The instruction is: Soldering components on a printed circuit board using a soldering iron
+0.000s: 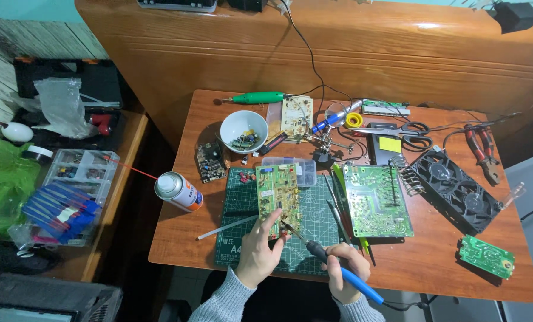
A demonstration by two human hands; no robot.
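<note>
A narrow green circuit board (278, 194) lies on the dark green cutting mat (242, 206) near the table's front edge. My left hand (259, 250) rests on the mat and touches the board's near end with its fingertips. My right hand (345, 269) grips a blue-handled soldering iron (326, 253); the iron's tip points up and left onto the near end of that board. A thin solder rod (226, 227) lies on the mat, left of my left hand.
A larger green board (377, 200) lies right of the mat, with a black fan (454, 189), coil stand (405, 173), scissors (406, 132) and red pliers (481, 149) beyond. A spray can (178, 191), white bowl (243, 131) and small boards stand left and behind. A parts organiser (78, 173) sits on the side table.
</note>
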